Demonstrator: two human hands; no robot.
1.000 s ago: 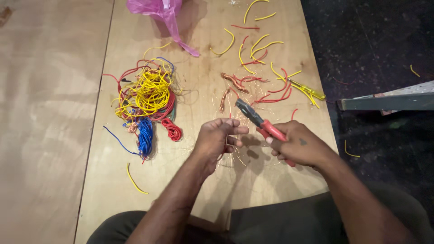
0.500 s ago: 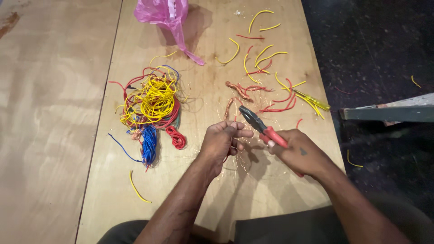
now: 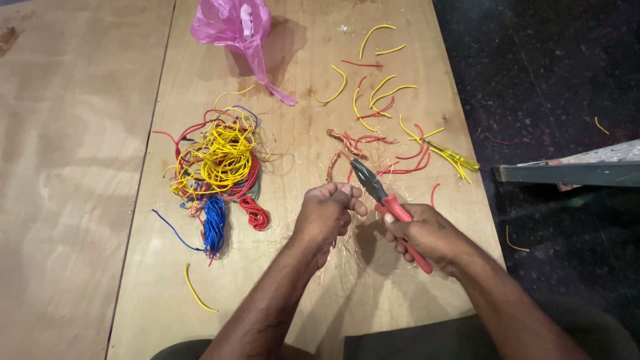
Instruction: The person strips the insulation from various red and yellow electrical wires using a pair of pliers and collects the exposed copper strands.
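Note:
My right hand (image 3: 427, 235) grips red-handled pliers (image 3: 381, 197) whose dark jaws point up and to the left, just above my left hand (image 3: 327, 215). The left hand is closed in a loose fist beside the jaws, pinching thin bare copper strands (image 3: 333, 167) that curl upward from it. More fine copper strands lie on the plywood board (image 3: 293, 133) under both hands.
A tangle of yellow, red and blue wires (image 3: 217, 167) lies to the left. Stripped yellow and red insulation pieces (image 3: 383, 100) are scattered at upper right. A pink plastic bag (image 3: 233, 27) sits at the top. A yellow screwdriver (image 3: 457, 157) lies near the right edge, beyond it dark floor.
Both hands stay together with the pliers near the left fist; the view has shifted slightly, and the hands sit a little lower on the board.

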